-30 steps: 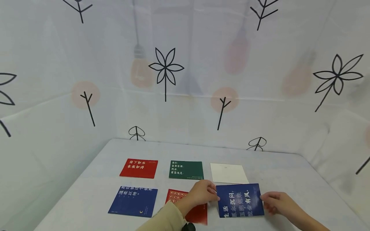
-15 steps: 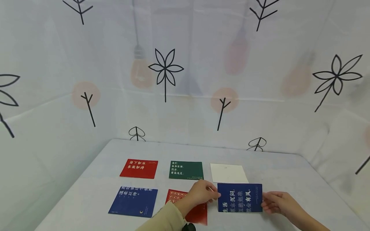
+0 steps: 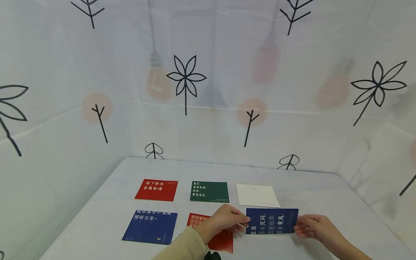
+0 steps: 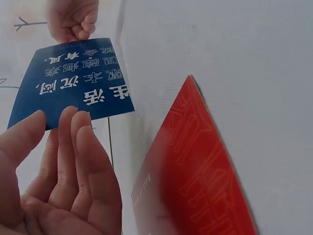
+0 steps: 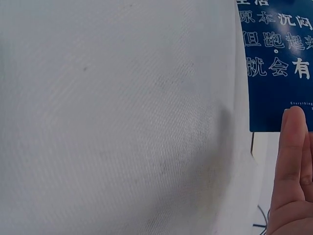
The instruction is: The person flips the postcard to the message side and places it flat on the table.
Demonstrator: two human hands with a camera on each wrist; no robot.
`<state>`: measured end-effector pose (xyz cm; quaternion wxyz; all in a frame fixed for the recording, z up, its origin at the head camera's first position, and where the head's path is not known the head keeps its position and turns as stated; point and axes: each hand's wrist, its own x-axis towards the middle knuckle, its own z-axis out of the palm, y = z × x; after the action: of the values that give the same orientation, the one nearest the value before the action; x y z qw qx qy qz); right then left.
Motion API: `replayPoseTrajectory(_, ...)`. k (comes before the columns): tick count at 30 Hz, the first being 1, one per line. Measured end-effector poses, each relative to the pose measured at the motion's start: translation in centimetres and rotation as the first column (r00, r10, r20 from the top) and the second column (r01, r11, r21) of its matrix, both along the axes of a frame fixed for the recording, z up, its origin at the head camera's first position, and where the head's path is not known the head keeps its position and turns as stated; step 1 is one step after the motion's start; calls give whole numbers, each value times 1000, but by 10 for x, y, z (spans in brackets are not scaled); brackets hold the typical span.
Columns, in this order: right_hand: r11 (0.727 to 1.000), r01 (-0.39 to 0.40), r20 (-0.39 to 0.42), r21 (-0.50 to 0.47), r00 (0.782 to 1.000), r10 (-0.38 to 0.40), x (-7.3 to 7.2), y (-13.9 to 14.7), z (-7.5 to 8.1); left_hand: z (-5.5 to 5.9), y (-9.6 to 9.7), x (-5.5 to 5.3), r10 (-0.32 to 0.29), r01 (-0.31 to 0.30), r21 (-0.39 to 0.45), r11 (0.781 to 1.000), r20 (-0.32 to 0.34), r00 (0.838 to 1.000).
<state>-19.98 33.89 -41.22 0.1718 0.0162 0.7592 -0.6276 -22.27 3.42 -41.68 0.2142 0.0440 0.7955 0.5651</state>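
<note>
In two-handed pinch grip (image 3: 224, 221) (image 3: 317, 227), blue card (image 3: 272, 221)

L slv (image 3: 184, 245) beige w/ rounded blk bit (image 3: 212, 256) alongside, R forearm (image 3: 341, 245) bare.

Lit softly and evenly in the head view, cool and greyish across the backdrop (image 3: 211, 137) and the table (image 3: 104, 224). Shaded faintly beneath the right hand (image 3: 313, 228). Crisp in the backdrop's black line drawings, fuzzy in the small print on the blue card (image 3: 272, 221). Dimmer in the left wrist view, fairly sharp at the blue card's white lettering, out of focus on the close red card (image 4: 195, 161), there washed pale at lower left and darkened mid-card. Grey and grainy in the right wrist view, dulled right of centre by a broad, soft-edged shadow on the table.
</note>
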Motion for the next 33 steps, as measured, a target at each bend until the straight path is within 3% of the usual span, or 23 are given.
replayPoseTrajectory(10, 1000, 8, -16, 17, 1000, -8, 1, -1, 0, -1, 0, -1, 25, -25, 77, 997, -2, 1000)
replayPoseTrajectory(22, 994, -67, -16, -91, 998, 66, -1, 4, -1, 0, -1, -1, 27, -30, 160, 987, 24, 999)
replayPoseTrajectory(33, 999, -6, -14, -43, 1000, 6, 0, 1, -6, -5, -1, -2, 41, -47, 214, 976, 35, 999)
